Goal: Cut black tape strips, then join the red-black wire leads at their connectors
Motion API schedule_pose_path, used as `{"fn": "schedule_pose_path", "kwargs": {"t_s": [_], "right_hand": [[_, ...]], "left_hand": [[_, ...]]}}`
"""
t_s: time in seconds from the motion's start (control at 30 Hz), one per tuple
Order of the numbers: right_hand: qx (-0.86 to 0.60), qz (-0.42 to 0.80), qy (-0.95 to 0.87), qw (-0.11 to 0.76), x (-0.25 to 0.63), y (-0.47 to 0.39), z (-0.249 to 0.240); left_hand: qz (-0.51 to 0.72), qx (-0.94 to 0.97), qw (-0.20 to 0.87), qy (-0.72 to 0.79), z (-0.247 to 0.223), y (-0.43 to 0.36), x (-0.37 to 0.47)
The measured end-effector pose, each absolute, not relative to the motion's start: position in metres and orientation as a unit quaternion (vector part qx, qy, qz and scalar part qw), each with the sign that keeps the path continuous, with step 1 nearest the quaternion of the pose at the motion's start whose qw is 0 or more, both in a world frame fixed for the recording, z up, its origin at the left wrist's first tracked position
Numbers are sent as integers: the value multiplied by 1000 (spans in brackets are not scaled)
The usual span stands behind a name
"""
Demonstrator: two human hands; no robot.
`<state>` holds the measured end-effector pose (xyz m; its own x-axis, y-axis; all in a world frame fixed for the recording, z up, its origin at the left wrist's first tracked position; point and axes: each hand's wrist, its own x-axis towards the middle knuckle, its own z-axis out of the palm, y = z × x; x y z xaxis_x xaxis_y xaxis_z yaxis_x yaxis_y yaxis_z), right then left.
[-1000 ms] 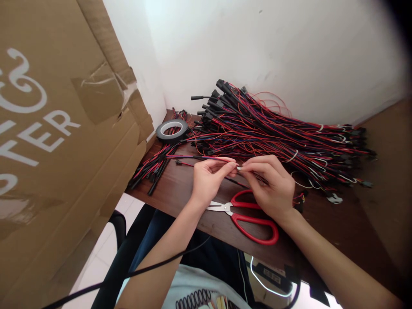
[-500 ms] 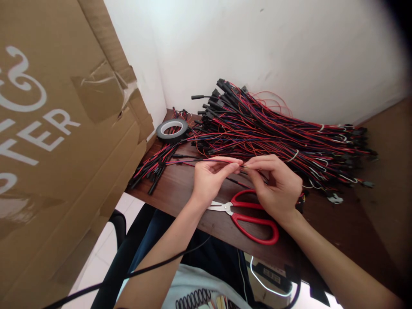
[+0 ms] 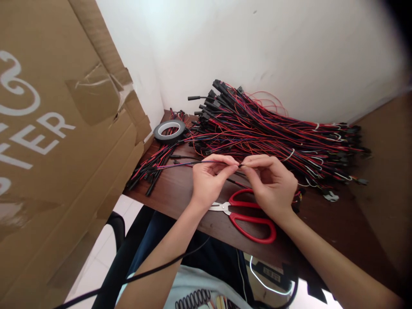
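My left hand [image 3: 207, 182] is closed in a pinch on thin red and blue wires [image 3: 189, 164], which run off to the left. Its fingertips almost meet those of my right hand [image 3: 275, 186], also pinched closed. A small dark piece [image 3: 240, 166] shows between the two sets of fingertips; whether it is tape or wire covering I cannot tell. What else the right fingers grip is hidden. Below the hands, red-handled scissors [image 3: 226, 207] lie on the brown table [image 3: 180, 195], blades pointing left and partly behind my left wrist.
Behind the hands lies a large heap of wire harnesses [image 3: 247, 128] with black connectors. A roll of black tape [image 3: 169, 138] rests on more cables [image 3: 151, 167] at the left. A cardboard box [image 3: 80, 141] fills the left side; a white wall [image 3: 257, 47] rises behind.
The view has shifted slightly, so most things sit a little further left. Both hands stay pinched together, and a dark bit now shows between the fingertips where something pale showed before.
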<state>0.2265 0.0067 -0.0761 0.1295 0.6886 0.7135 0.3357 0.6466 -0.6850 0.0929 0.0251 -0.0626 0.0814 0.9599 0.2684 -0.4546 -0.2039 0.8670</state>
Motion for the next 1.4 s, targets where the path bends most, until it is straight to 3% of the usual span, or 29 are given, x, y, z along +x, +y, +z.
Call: {"fn": "schedule_pose_path", "kwargs": {"t_s": [0.37, 0.57, 1.1, 1.4], "right_hand": [[-380, 101, -670, 629, 229, 6, -76], [-380, 195, -631, 647, 226, 7, -69], [-429, 414, -572, 564, 237, 13, -63], [-411, 313, -638, 571, 231, 10, -68]], "left_hand": [[582, 447, 617, 284, -59, 22, 90], [602, 464, 592, 266, -58, 22, 90], [571, 528, 551, 302, -60, 26, 79], [574, 473, 574, 344, -66, 32, 79]]}}
